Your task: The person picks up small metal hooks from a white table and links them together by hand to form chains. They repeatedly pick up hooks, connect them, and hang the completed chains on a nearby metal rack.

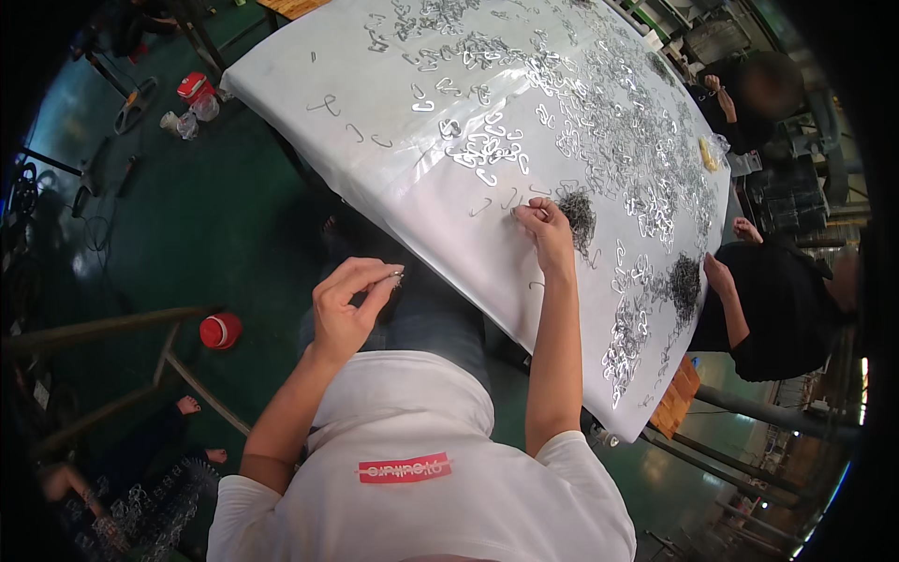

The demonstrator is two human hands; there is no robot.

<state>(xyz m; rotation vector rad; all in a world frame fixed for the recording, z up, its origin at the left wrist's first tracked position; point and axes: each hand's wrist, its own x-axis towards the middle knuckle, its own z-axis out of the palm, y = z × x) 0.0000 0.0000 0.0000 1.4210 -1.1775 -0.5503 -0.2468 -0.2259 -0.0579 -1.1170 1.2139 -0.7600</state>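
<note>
The table cover [445, 220] beneath the right hand [547, 225] is plain white with a pale sheen. Bright silver hooks [492, 150] scatter beyond that hand, and a near-black wire heap [581, 220] lies just right of it. Left of the left hand [348, 298], the floor [253, 239] is dark green and a jug [219, 331] red and white. Behind both hands, a white shirt [403, 393] carries a lettered pinkish-red rectangle [405, 468].

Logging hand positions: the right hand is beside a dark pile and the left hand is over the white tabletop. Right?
No: the head view shows the left hand off the white tabletop; the right hand is beside the dark pile.
</note>
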